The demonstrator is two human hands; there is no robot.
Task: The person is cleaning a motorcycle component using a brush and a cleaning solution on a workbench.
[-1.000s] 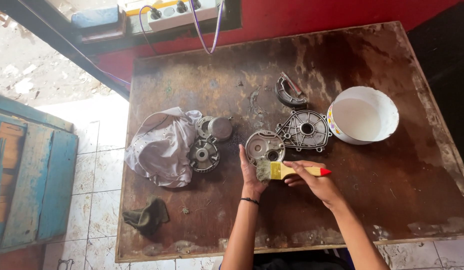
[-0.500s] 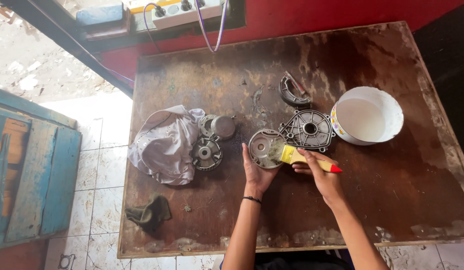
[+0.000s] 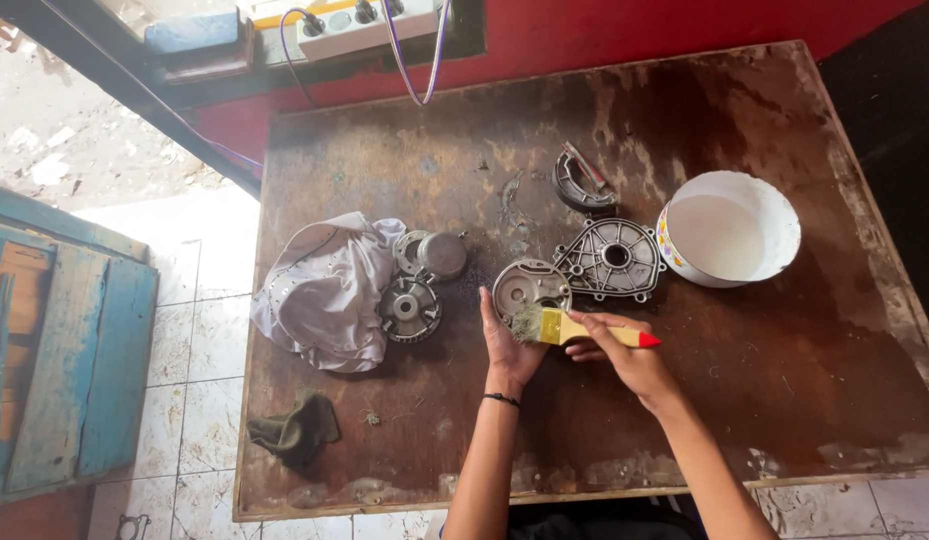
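**Brush on the round cover**

The left hand cups the round metal cover, fingers curled under its edge. The right hand pinches the paintbrush, bristles on the cover. Just right of the cover lie a finned casing and a white bowl of liquid; a careless stroke might tip it.
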